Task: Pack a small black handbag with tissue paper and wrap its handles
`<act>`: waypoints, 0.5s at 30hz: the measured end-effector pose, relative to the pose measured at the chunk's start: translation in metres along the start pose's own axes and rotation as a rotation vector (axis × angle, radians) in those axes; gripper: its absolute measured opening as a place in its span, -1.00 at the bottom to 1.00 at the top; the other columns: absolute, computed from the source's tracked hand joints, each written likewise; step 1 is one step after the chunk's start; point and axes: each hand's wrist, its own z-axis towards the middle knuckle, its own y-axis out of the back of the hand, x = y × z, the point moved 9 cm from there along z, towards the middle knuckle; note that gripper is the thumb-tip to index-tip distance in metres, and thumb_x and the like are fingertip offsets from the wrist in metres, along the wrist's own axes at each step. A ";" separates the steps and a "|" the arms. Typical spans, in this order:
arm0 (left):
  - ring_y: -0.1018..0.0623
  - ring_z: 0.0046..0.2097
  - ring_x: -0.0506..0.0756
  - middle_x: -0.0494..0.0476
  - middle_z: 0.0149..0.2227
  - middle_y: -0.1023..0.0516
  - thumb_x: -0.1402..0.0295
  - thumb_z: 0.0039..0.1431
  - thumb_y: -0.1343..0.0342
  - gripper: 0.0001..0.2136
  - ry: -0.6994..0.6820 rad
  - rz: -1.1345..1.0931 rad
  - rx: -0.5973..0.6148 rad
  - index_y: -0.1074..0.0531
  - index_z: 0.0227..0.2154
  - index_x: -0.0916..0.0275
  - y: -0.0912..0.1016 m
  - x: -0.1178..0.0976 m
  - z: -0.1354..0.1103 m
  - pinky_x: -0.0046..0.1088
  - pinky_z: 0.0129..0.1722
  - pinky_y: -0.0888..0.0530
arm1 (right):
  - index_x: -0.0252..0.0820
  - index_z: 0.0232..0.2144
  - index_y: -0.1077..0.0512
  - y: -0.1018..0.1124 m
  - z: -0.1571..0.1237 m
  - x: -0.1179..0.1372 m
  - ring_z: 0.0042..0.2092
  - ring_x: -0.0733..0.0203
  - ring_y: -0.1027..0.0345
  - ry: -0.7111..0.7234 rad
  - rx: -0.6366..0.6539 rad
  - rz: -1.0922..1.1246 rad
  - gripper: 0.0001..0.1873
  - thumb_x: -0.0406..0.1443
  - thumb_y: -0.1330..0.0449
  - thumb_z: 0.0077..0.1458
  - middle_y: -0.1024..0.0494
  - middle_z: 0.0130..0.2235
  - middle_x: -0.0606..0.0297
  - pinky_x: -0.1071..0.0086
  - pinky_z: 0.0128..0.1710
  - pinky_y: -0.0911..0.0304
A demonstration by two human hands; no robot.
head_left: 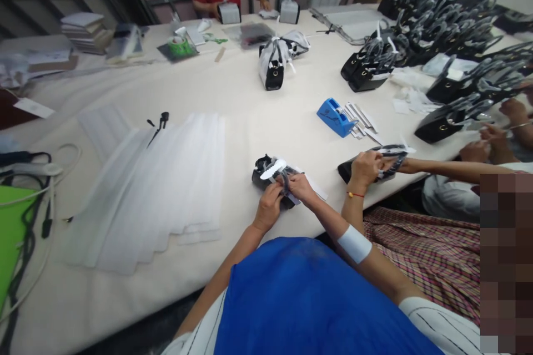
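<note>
A small black handbag (259,176) lies on the table right in front of me, its handle (285,182) wrapped in clear film. My left hand (267,208) pinches near the base of that handle, fingers closed. From the other side, my right hand (300,186) grips the handle too, its fingertips partly hidden. A white strip with a wavy edge (272,170) stands up over the bag beside my fingers. White paper or foam (316,186) shows under the bag's right side.
White foam sheets (166,188) fan out to my left. A blue tape dispenser (336,117) and white strips (362,119) lie ahead right. A co-worker's hand (366,169) handles another bag close by. A wrapped bag (273,69) stands farther ahead; many black bags (437,28) crowd the right.
</note>
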 end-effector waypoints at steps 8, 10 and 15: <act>-0.44 -0.04 0.09 0.18 -0.14 -0.44 0.58 0.14 0.12 -0.76 0.189 0.090 -0.441 -0.42 -0.28 0.22 0.069 0.033 0.010 -0.26 -0.02 -0.44 | -0.26 -0.35 -0.59 -0.011 0.011 0.007 -0.30 0.15 -0.45 -0.016 0.156 0.007 -0.57 -0.03 -0.34 -0.19 -0.59 -0.37 0.23 0.39 -0.34 -0.34; -0.44 -0.07 0.08 0.18 -0.11 -0.39 0.53 0.11 0.01 -0.76 0.306 0.062 -0.416 -0.38 -0.16 0.22 0.078 0.051 0.020 -0.33 -0.10 -0.47 | -0.25 -0.32 -0.59 -0.011 0.012 0.005 -0.25 0.09 -0.46 -0.036 0.135 0.009 -0.54 -0.04 -0.36 -0.22 -0.60 -0.35 0.21 0.36 -0.30 -0.35; -0.43 -0.09 0.10 0.13 -0.15 -0.35 0.37 0.03 -0.18 -0.72 0.292 0.085 -0.049 -0.40 -0.15 0.15 0.061 0.046 0.045 -0.36 -0.10 -0.45 | -0.26 -0.30 -0.59 -0.013 0.014 0.006 -0.19 0.04 -0.46 -0.033 0.129 0.041 -0.53 -0.03 -0.35 -0.20 -0.61 -0.31 0.17 0.31 -0.23 -0.35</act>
